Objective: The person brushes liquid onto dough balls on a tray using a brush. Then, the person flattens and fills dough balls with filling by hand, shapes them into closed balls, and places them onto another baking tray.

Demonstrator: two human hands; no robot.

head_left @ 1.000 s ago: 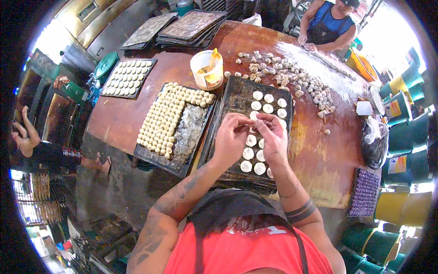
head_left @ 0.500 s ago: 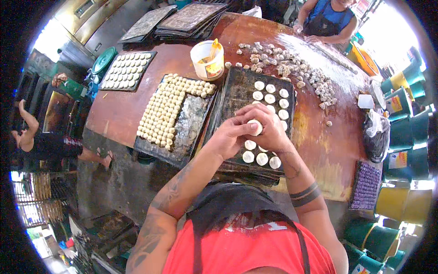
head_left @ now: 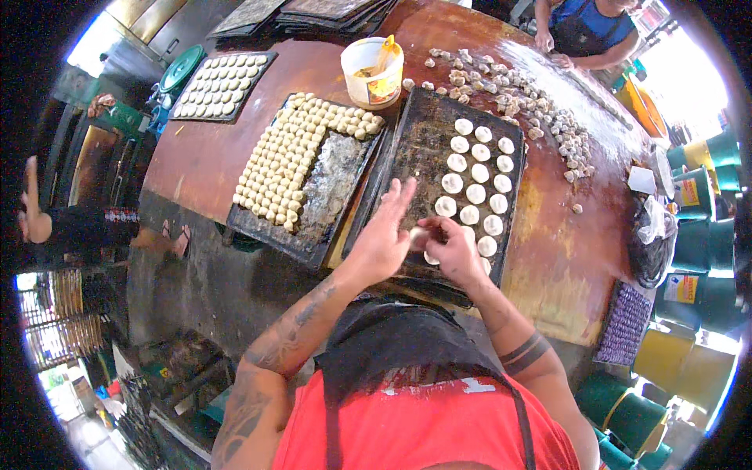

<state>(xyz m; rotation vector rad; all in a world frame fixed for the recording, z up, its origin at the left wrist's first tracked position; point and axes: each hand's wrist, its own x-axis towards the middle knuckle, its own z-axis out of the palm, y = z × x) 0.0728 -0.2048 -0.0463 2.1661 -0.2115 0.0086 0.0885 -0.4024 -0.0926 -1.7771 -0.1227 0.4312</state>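
Over the dark baking tray (head_left: 413, 145) in front of me, both my hands work close together. My left hand (head_left: 381, 243) is open, its fingers stretched out and raised. My right hand (head_left: 456, 249) has its fingers curled around a pale dough piece (head_left: 418, 237), partly hidden and slightly blurred beside my left palm. Rows of flattened white dough rounds (head_left: 475, 193) lie on the tray's right half; my right hand covers some of the nearest ones. To the left, another tray (head_left: 333, 168) carries many small tan balls (head_left: 270, 176) packed together.
A white bucket (head_left: 364, 88) with an orange-handled tool stands beyond the trays. Floured lumps (head_left: 540, 113) are scattered at the far right. A tray of dough buns (head_left: 223, 84) sits far left. A co-worker (head_left: 587, 35) stands across the table; purple pieces (head_left: 624, 323) fill a tray at right.
My hands, clasped around a dough ball before, have come apart and moved lower over the tray. The left fingers have straightened; the dough is now at my right fingertips. The view has shifted slightly.
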